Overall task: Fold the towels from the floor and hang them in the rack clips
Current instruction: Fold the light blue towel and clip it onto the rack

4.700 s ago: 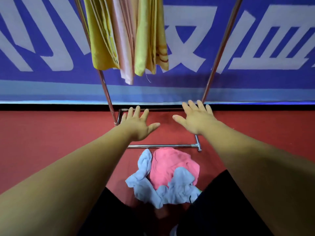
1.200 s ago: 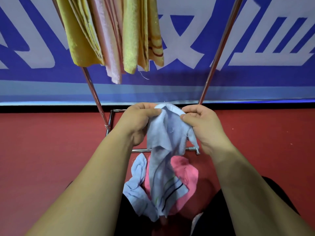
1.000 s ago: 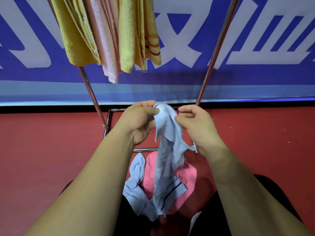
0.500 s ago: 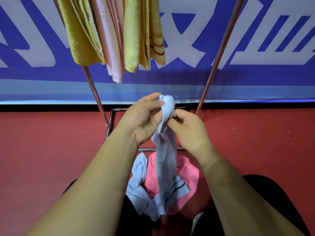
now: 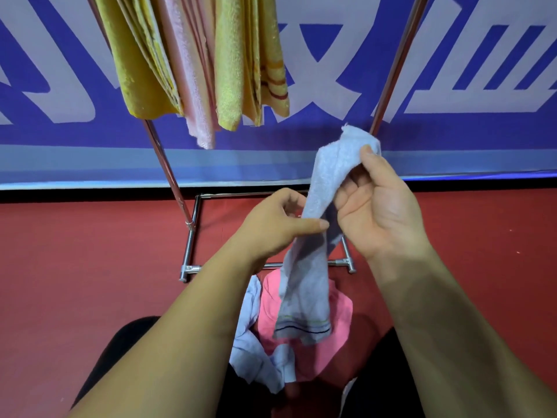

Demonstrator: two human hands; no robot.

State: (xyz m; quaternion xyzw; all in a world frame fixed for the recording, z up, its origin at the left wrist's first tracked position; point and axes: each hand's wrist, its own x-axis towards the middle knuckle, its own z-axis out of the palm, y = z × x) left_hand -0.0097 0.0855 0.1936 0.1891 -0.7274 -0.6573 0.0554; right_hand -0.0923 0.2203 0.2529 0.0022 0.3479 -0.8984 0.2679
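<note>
Both hands are on the light blue towel [image 5: 310, 285]. The right hand [image 5: 379, 206] is pinching its top end up high, thumb pressing the cloth against the fingers, and the left hand [image 5: 277, 227] is pinching it a bit lower, just to the left. The striped end is dangling over a pink towel [image 5: 337, 309] and another pale blue towel [image 5: 253, 354], both lying on the red floor [image 5: 90, 267] on the near side of the rack [image 5: 188, 245]. Yellow and pink towels [image 5: 193, 64] are hanging far left.

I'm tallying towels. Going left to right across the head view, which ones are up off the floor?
Mustard-yellow towel → pale pink towel → yellow striped towel, all three hanging from the rack → light blue towel, pinched between the left hand and right hand.
</note>
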